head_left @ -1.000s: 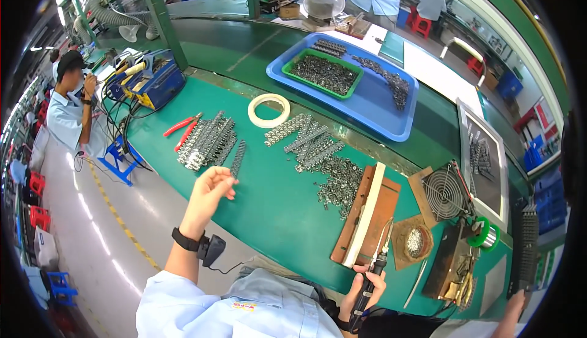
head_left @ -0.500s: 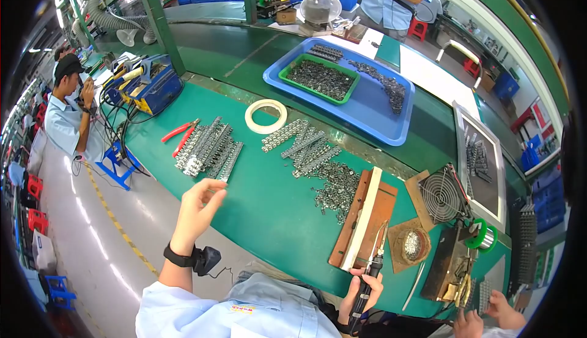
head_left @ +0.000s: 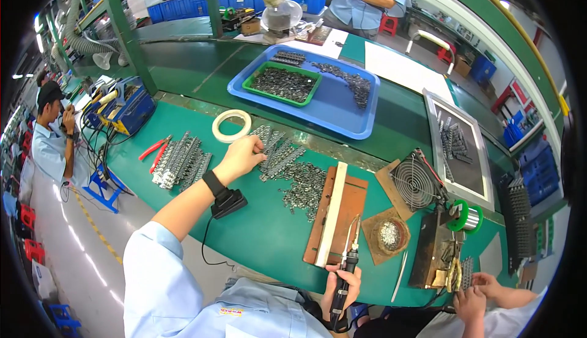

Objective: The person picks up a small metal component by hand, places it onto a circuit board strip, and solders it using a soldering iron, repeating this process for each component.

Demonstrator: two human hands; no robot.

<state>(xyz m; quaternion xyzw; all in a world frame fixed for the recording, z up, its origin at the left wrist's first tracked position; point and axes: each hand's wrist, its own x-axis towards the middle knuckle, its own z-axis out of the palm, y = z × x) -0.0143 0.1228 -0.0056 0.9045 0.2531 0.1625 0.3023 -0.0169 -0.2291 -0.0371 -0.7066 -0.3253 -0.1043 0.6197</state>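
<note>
A small patch of red and yellow lettering (head_left: 231, 310) shows on the chest of the light-blue cloth work shirt (head_left: 263, 307), close by the near edge of the flat green-topped counter (head_left: 260, 237). Past the counter's far right corner there's a flat red-and-white panel (head_left: 524, 91), too small from here to make out any words.

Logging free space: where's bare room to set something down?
Bare: green tabletop between the black wrist device and brown board, below the silvery metal pile; blue plastic tray, right of its green rectangular basket, below dark loose parts. Crowded: grey metal strips by the left hand.
</note>
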